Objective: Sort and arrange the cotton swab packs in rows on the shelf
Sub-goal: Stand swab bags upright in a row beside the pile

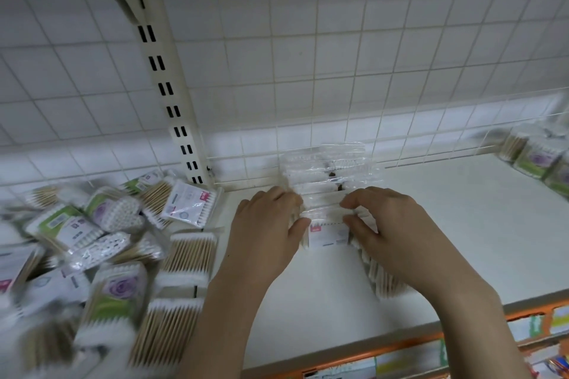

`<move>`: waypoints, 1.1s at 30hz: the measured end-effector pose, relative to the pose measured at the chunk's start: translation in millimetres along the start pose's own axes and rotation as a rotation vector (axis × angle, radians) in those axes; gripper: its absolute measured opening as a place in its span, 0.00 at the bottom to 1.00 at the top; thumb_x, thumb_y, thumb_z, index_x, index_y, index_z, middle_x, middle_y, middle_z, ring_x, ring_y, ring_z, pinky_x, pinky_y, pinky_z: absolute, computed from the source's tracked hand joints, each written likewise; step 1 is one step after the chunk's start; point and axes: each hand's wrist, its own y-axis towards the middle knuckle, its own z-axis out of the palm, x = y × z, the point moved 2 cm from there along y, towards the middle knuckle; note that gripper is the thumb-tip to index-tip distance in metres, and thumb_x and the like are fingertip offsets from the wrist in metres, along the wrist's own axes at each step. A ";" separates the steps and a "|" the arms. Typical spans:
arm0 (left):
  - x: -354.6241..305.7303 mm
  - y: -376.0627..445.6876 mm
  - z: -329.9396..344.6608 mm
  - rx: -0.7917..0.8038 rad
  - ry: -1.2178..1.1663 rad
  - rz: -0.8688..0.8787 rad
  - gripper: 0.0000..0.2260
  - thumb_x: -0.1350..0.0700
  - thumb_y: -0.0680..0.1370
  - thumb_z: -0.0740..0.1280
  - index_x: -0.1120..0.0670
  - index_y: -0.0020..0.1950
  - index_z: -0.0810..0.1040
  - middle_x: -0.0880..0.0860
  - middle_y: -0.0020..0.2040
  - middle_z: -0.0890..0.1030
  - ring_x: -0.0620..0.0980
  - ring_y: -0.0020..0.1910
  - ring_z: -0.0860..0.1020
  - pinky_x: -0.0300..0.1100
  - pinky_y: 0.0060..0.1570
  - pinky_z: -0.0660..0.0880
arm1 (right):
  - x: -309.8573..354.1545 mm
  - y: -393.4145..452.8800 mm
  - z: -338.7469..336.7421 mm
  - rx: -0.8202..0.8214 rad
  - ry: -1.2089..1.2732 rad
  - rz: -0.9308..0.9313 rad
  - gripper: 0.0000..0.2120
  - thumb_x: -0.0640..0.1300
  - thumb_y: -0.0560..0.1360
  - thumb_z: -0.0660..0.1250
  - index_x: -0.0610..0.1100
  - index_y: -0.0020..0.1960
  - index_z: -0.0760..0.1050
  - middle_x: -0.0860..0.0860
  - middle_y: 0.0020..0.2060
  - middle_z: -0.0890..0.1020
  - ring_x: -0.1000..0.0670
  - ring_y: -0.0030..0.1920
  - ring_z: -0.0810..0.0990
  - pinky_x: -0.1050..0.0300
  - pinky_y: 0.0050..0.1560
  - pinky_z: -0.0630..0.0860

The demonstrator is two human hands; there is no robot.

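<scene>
A row of clear cotton swab packs (328,181) stands on edge on the white shelf (462,224), running back to the wire grid. My left hand (264,231) grips the left side of the front packs, fingers curled over the top and thumb on the front face. My right hand (391,234) grips the right side the same way. The front pack (328,235) shows a white label with a pink mark between my thumbs. A loose heap of mixed swab packs (101,249) lies on the shelf section to the left.
A slotted upright post (172,108) divides the two shelf sections. A second group of green-labelled packs (535,157) stands at the back right corner. Bare shelf surface lies between that group and my hands. An orange price rail (400,344) lines the shelf's front edge.
</scene>
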 end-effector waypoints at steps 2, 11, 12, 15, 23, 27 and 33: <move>10.8 -7.9 -7.1 0.005 0.019 -0.023 0.13 0.46 0.78 0.61 0.47 0.60 0.74 0.43 0.56 0.75 0.45 0.56 0.73 0.42 0.57 0.67 | 7.6 3.3 5.1 0.009 0.004 -0.038 0.10 0.45 0.76 0.63 0.49 0.57 0.76 0.55 0.50 0.80 0.54 0.47 0.74 0.63 0.46 0.66; 75.3 -57.3 -48.0 0.096 0.111 -0.232 0.12 0.49 0.76 0.64 0.48 0.58 0.75 0.45 0.55 0.77 0.47 0.54 0.75 0.43 0.54 0.71 | 62.9 24.8 46.2 0.125 0.071 -0.202 0.11 0.47 0.77 0.62 0.50 0.59 0.74 0.56 0.52 0.78 0.53 0.55 0.73 0.63 0.53 0.66; 81.8 -63.5 -53.0 0.090 0.124 -0.253 0.11 0.50 0.76 0.64 0.49 0.57 0.76 0.46 0.55 0.77 0.48 0.54 0.75 0.44 0.54 0.71 | 69.0 25.8 51.5 0.147 0.081 -0.215 0.12 0.47 0.77 0.62 0.50 0.59 0.74 0.56 0.53 0.78 0.53 0.56 0.73 0.62 0.55 0.67; 100.8 -82.3 -68.0 0.070 0.157 -0.343 0.11 0.49 0.75 0.65 0.50 0.56 0.77 0.47 0.54 0.77 0.49 0.54 0.74 0.46 0.55 0.71 | 88.7 26.2 67.2 0.234 0.103 -0.261 0.14 0.51 0.77 0.62 0.51 0.61 0.72 0.56 0.55 0.77 0.54 0.57 0.73 0.58 0.58 0.69; 133.9 -124.2 -93.4 0.063 0.143 -0.522 0.22 0.42 0.72 0.67 0.52 0.61 0.76 0.53 0.55 0.75 0.54 0.53 0.75 0.49 0.54 0.72 | 140.0 23.1 110.1 0.542 0.164 -0.378 0.25 0.63 0.71 0.65 0.53 0.64 0.70 0.57 0.59 0.74 0.56 0.59 0.71 0.63 0.54 0.66; 141.4 -136.3 -91.7 0.131 0.081 -0.559 0.32 0.33 0.67 0.61 0.48 0.67 0.67 0.51 0.56 0.74 0.53 0.56 0.73 0.48 0.55 0.72 | 160.4 19.4 121.9 0.629 0.185 -0.429 0.25 0.64 0.67 0.69 0.54 0.59 0.72 0.57 0.51 0.75 0.55 0.53 0.73 0.59 0.51 0.70; 145.2 -142.5 -85.8 0.107 0.055 -0.501 0.34 0.28 0.66 0.56 0.43 0.67 0.61 0.46 0.48 0.79 0.49 0.52 0.76 0.47 0.55 0.69 | 167.8 10.1 134.0 0.741 0.242 -0.357 0.38 0.58 0.65 0.73 0.53 0.70 0.60 0.57 0.65 0.69 0.55 0.64 0.67 0.60 0.61 0.66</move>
